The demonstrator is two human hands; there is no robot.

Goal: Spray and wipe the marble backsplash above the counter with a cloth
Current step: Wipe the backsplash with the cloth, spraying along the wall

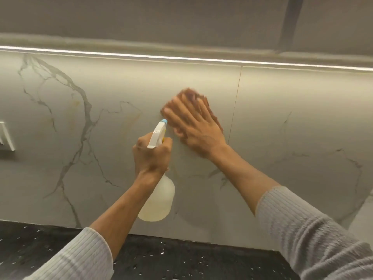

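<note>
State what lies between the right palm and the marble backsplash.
A brown cloth, pressed flat under the right hand against the backsplash, seen in the head view.

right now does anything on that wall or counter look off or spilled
Nothing stands out. The right hand presses a brown cloth flat on the marble backsplash; the left hand holds the spray bottle. White specks on the black counter look like its pattern.

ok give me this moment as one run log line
stage: wiping | right hand: flat on cloth against backsplash | left hand: holding spray bottle, nozzle toward wall
</note>
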